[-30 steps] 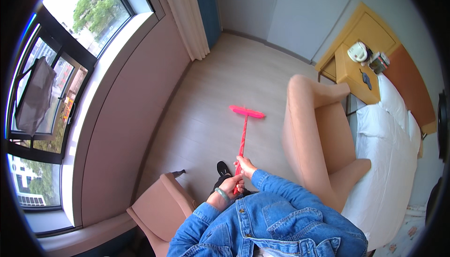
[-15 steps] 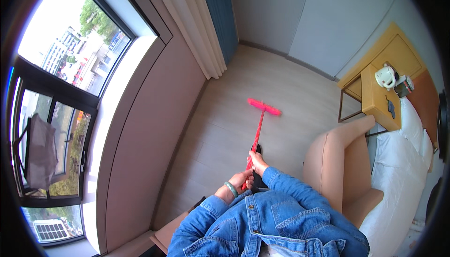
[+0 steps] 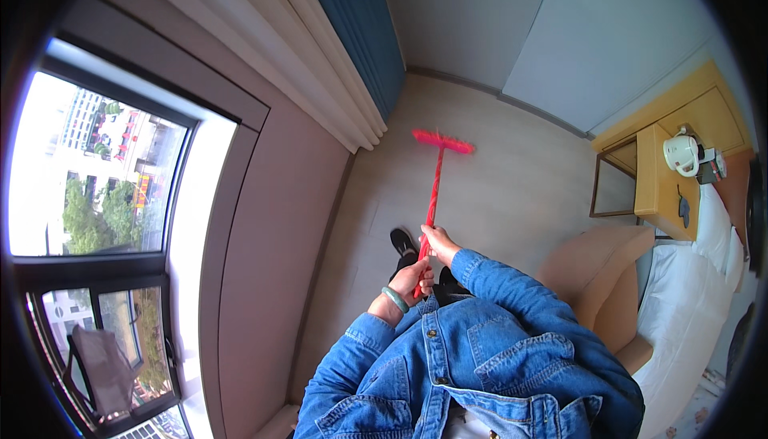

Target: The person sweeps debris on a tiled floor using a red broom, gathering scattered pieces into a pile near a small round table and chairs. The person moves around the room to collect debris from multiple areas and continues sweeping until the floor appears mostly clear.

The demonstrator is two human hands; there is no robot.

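Note:
Both of my hands grip a red-handled broom [image 3: 434, 191] in front of my body. My left hand [image 3: 410, 281], with a green bangle at the wrist, is wrapped round the handle near its top end. A little farther down the shaft, my right hand [image 3: 439, 244] closes round it too. The handle slopes away from me to a pink bristle head [image 3: 444, 142] at the floor, lying crosswise and slightly blurred.
A beige armchair [image 3: 596, 271] stands at my right, beside a white bed [image 3: 680, 303]. Beyond it is a wooden desk [image 3: 652, 175] with a white kettle [image 3: 681, 155]. Curtains [image 3: 344, 31] hang ahead at left, past the window wall. My black shoe [image 3: 402, 241] is on the floor [image 3: 496, 175].
I have moved forward, and the armchair and desk sit farther to the right in view. The broom head is farther ahead, nearer the far wall. My left shoe has come into view.

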